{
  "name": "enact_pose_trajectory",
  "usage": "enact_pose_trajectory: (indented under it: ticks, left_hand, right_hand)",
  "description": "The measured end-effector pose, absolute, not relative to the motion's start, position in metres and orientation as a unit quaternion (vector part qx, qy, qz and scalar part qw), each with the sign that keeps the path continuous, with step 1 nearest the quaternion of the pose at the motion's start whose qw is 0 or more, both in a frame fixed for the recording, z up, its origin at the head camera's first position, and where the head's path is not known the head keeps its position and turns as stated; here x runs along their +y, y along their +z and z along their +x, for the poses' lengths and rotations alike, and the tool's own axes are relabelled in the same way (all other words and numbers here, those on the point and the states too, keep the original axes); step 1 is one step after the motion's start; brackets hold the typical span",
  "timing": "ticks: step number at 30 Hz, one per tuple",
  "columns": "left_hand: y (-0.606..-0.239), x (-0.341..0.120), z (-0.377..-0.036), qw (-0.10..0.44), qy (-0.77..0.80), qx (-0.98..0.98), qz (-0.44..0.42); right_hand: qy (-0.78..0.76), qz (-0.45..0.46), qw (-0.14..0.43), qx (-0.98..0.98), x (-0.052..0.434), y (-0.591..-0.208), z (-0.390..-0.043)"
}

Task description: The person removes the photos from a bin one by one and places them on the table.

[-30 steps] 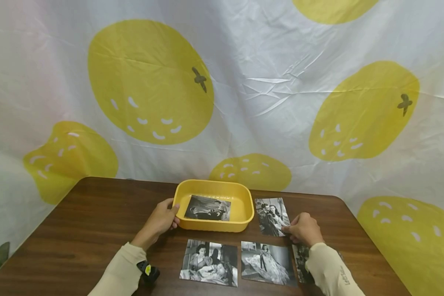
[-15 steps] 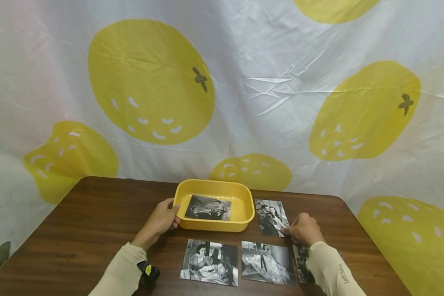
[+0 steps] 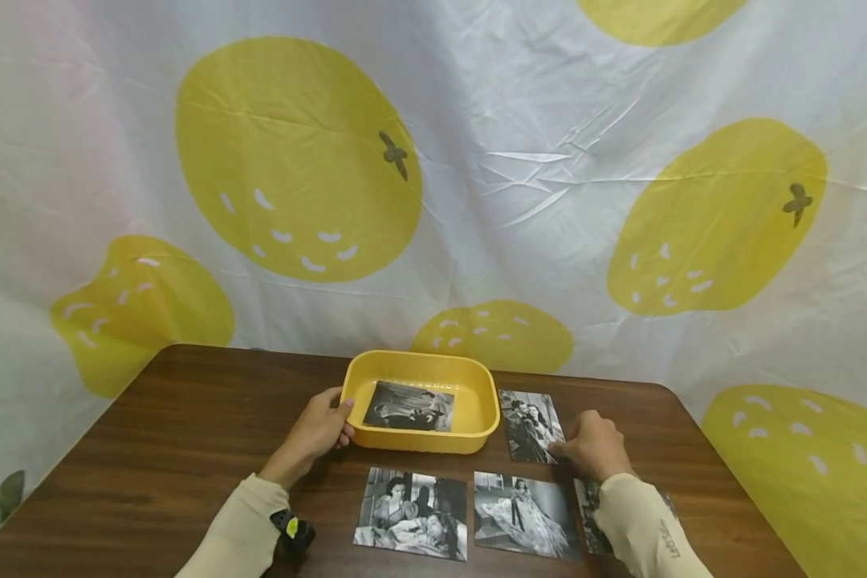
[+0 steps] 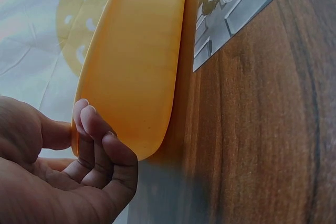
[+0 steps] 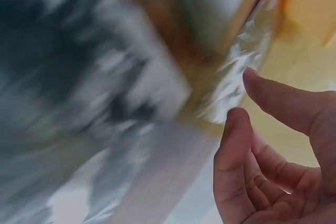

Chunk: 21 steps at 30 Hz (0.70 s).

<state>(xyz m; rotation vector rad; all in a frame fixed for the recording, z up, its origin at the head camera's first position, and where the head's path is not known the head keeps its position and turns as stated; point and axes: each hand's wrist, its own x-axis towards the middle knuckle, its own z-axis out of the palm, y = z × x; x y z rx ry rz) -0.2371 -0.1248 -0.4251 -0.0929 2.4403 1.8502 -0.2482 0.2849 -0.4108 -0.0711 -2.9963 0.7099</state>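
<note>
My left hand (image 3: 316, 429) grips the left end of the yellow tray (image 3: 477, 381), thumb on the rim, fingers curled against its wall. My right hand (image 3: 591, 446) rests fingertips on the near corner of the photo (image 3: 527, 424) lying on the worktop (image 3: 159, 433) just right of the tray; whether it pinches, I cannot tell.

Backdrop: white wrinkled cloth (image 3: 535, 160) printed with large yellow fruits, filling upper frame. Furniture: dark brown wooden table (image 3: 152, 449), lower frame. Lighting: even.
</note>
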Motion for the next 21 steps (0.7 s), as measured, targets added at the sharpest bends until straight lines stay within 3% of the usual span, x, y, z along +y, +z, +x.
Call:
enact_pose_trajectory:
  ticks: [7,16,21]
  left_hand:
    - [-0.426,-0.124,-0.237,0.038,0.601,0.797,-0.032]
    - [-0.425,-0.124,-0.237,0.038,0.598,0.8,-0.031]
    - [-0.425,-0.125,-0.238,0.038,0.596,0.801,-0.033]
  right_hand:
    - [0.228,0.009,0.081,-0.97,0.258,-0.387,-0.255]
    - [0.273,0.069,0.087,-0.956,0.214,-0.336,-0.269]
    - [0.261,0.114,0.072,-0.956,0.181,-0.327,-0.276]
